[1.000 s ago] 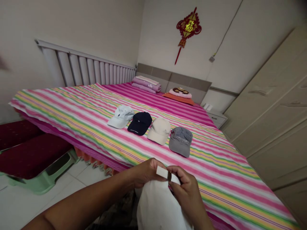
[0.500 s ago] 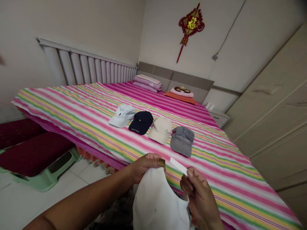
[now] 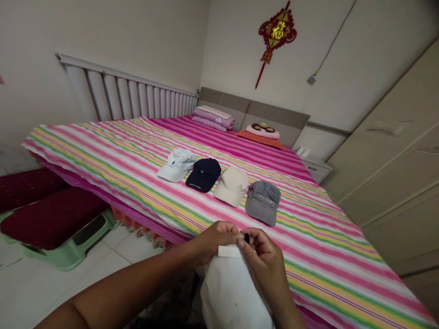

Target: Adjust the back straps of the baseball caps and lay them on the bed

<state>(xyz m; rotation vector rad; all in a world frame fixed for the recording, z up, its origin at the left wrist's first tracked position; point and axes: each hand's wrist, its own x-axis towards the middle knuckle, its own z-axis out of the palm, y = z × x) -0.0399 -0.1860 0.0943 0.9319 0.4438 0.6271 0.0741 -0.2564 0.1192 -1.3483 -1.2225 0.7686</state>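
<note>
Low in the middle of the head view I hold a white cap [image 3: 229, 292] in front of me. My left hand [image 3: 213, 241] pinches its back edge beside the white strap [image 3: 229, 250]. My right hand [image 3: 265, 260] is closed on the strap's end and a small dark buckle, fingertips touching the left hand's. Both hands hover just off the near edge of the striped bed [image 3: 308, 246]. On the bed lie a light cap [image 3: 175, 165], a navy cap [image 3: 203, 174], a cream cap [image 3: 232, 185] and a grey cap [image 3: 262, 201] in a row.
Two dark red cushioned stools [image 3: 51, 219] on green bases stand at the left on the tiled floor. Folded bedding [image 3: 213, 118] and a pillow [image 3: 262, 131] lie at the headboard. A nightstand [image 3: 313, 167] and a tall wardrobe [image 3: 394, 151] stand to the right.
Half a second ago my right hand held the strap's end apart from the buckle. Now the hands are together again at the cap's back edge, strap against buckle.
</note>
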